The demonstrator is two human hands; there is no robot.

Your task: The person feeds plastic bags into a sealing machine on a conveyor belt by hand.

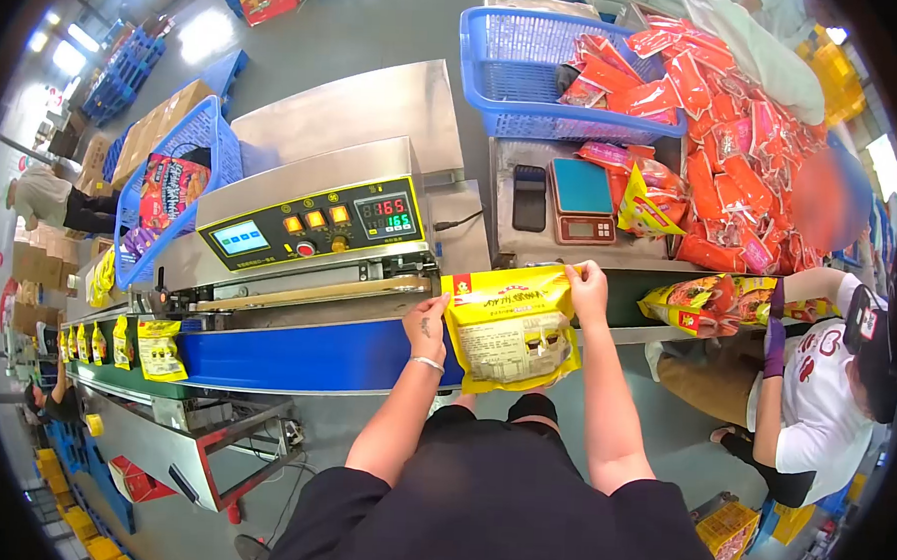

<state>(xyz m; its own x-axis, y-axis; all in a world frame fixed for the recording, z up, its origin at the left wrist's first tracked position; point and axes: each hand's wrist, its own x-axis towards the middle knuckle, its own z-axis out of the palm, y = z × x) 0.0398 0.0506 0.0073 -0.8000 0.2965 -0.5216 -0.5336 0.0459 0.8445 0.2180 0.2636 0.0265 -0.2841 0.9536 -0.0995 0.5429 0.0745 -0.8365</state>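
A yellow food pouch (514, 333) with a pale printed label hangs in front of me, its top edge stretched between both hands. My left hand (427, 329) pinches the pouch's upper left corner, just off the end of the sealing machine's belt. The upper right corner is gripped by my right hand (589, 290). Behind and to the left stands the band sealing machine (311, 224), its panel lit with red and green digits. A blue conveyor belt (295, 355) runs leftward from the pouch.
Several yellow pouches (160, 351) stand farther left on the belt. More pouches (703, 303) lie at right beside a co-worker (824, 397) in a white shirt. Behind are a small scale (582, 201), a phone (529, 198), a blue basket (507, 77) and heaped red packets (743, 193).
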